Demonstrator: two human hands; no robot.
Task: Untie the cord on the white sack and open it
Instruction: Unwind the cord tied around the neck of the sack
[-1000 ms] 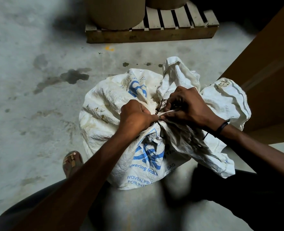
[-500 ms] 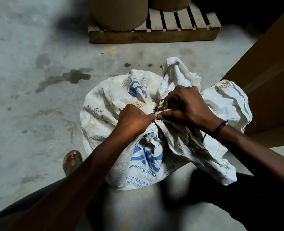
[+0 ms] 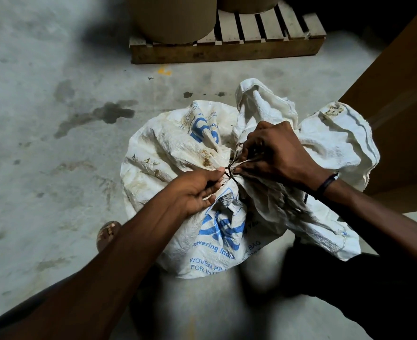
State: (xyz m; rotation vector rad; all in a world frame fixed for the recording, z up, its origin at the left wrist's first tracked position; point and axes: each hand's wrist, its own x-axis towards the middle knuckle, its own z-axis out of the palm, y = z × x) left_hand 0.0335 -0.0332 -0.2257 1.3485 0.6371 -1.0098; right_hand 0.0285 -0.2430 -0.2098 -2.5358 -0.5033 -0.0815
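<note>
A stained white woven sack [image 3: 168, 153] with blue print stands on the concrete floor in front of me. Its neck is gathered and bound by a thin dark cord [image 3: 229, 170] at the middle. My left hand [image 3: 195, 190] pinches the cord from the left, thumb and fingertips right at the knot. My right hand [image 3: 273, 150] is closed over the bunched neck on the right, its fingers on the cord strands. The loose top of the sack [image 3: 337, 138] flops away behind and to the right of that hand.
A wooden pallet [image 3: 227, 50] with large brown drums [image 3: 173, 18] stands at the back. A tall brown board [image 3: 403, 99] leans at the right. A sandalled foot [image 3: 107, 231] is on the floor left of the sack. Dark stains [image 3: 99, 116] mark the concrete.
My left hand has turned and slid down a little, fingertips now pinching the knot from the left. My right hand stays on the neck. The cord is still tied.
</note>
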